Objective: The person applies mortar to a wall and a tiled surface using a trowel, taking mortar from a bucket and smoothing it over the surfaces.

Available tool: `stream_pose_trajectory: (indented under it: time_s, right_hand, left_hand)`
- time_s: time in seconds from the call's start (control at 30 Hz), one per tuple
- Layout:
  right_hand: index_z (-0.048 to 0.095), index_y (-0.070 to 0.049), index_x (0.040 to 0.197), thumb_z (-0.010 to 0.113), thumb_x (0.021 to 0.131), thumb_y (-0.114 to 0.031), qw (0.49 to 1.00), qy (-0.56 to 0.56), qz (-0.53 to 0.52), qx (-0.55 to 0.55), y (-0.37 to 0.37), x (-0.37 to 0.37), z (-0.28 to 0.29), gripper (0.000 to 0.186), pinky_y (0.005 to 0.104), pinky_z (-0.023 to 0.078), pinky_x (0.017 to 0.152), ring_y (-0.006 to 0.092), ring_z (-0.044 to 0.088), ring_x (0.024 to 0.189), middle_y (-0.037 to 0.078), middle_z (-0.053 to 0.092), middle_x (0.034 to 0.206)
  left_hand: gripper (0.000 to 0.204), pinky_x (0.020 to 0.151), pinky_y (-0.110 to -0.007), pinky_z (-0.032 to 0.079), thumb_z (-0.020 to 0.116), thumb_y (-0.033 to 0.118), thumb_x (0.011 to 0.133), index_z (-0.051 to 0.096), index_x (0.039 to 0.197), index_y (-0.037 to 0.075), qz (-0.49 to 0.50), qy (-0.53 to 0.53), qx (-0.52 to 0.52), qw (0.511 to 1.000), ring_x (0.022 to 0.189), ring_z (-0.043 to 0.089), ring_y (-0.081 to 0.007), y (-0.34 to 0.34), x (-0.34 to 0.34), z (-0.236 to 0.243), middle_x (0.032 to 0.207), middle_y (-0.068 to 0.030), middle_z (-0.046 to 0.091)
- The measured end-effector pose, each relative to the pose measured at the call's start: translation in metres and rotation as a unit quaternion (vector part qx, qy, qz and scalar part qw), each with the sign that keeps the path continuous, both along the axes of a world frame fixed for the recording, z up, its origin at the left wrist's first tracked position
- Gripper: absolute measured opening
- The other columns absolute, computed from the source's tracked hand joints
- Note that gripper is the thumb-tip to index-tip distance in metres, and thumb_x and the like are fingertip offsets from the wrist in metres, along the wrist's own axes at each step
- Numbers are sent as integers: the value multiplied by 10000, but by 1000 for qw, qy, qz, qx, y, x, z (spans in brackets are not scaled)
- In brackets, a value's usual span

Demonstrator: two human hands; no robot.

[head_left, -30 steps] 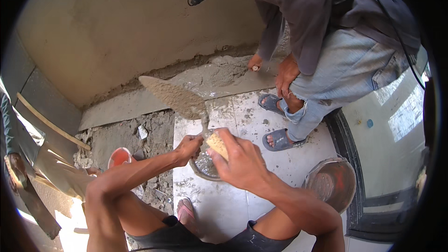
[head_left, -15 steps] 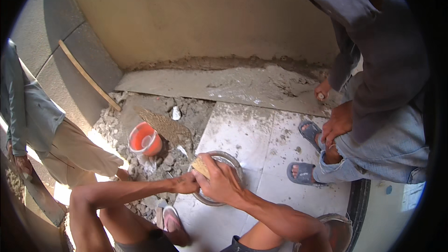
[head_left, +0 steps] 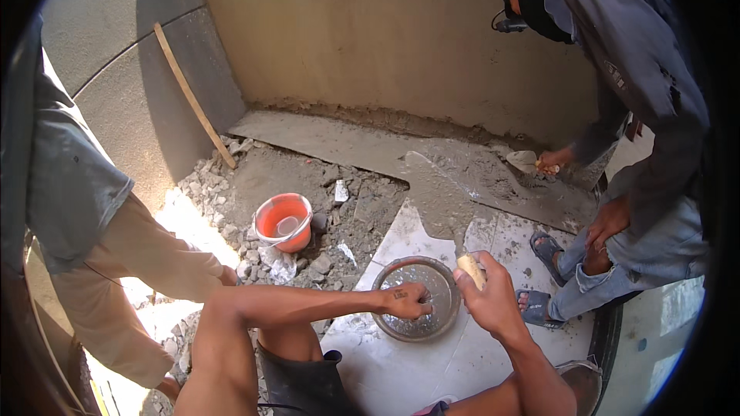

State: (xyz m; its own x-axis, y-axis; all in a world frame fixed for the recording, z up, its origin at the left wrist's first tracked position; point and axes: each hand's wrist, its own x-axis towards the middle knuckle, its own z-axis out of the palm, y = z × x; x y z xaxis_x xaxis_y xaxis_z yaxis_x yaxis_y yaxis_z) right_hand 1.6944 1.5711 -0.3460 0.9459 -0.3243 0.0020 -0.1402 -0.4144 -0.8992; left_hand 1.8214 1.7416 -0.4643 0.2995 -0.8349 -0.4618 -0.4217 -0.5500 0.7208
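Observation:
My right hand (head_left: 489, 296) is closed round the wooden handle of a trowel (head_left: 441, 199). Its long blade, coated in wet grey mortar, points away from me and reaches over the edge of the mortar-covered board (head_left: 339, 139). Just left of that handle, my left hand (head_left: 408, 301) is curled into a fist above a round basin (head_left: 416, 261). Whatever its fingers may hold is hidden. The basin stands on pale floor tiles, with grey, wet-looking contents.
An orange bucket (head_left: 284, 222) stands on rubble (head_left: 316, 258) at the left. A wooden strip (head_left: 193, 96) leans nearby. At the right a co-worker (head_left: 640, 92) bends over the board, holding a small trowel (head_left: 523, 160). Another person (head_left: 85, 185) stands at the left.
My right hand has moved right, swinging the trowel blade from over the rubble toward the board. My left hand has shifted over the basin. The right-hand co-worker's trowel blade now shows.

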Motion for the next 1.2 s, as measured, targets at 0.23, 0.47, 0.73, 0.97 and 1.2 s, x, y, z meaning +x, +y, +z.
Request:
stream_pose_trajectory:
  time_s: [0.23,0.47,0.73,0.97,1.2]
  right_hand:
    - [611,28,1096,670,922,-259,993,77,-74,-57,-17,-3,-3,341,447,514,734,370,692,795,227,696,846]
    - [614,25,1142,676,907,-410,979,121,3,-165,-2,9,-10,498,502,517,821,478,678,963,304,695,966]
    - [608,22,1212,653,913,-442,982,124,39,-136,1,27,-23,554,487,527,821,441,698,951,288,705,970]
    - [619,24,1207,662,911,-417,986,102,36,-128,7,30,-16,533,486,529,825,437,701,953,284,706,977]
    - [625,16,1197,675,904,-403,985,105,39,-132,9,18,-8,514,486,529,838,440,697,970,284,706,1006]
  left_hand:
    - [310,803,-502,538,603,253,860,685,983,-20,-127,-109,-140,976,932,686,-431,12,11,10,918,-252,705]
    - [354,1180,-494,282,613,293,897,667,1168,71,-209,-129,-117,962,942,727,-289,40,46,0,837,-126,746]
    - [537,1011,-421,515,584,383,994,515,1413,53,-240,-18,-74,968,1101,680,-319,51,72,-14,1169,-210,676]
    - [407,842,-478,527,586,362,975,596,1209,28,-268,-39,-15,962,942,658,-323,53,64,-51,1001,-186,659]
    - [654,944,-404,541,581,451,1014,423,1470,9,-313,54,-15,948,1088,661,-309,35,48,-23,1158,-198,661]
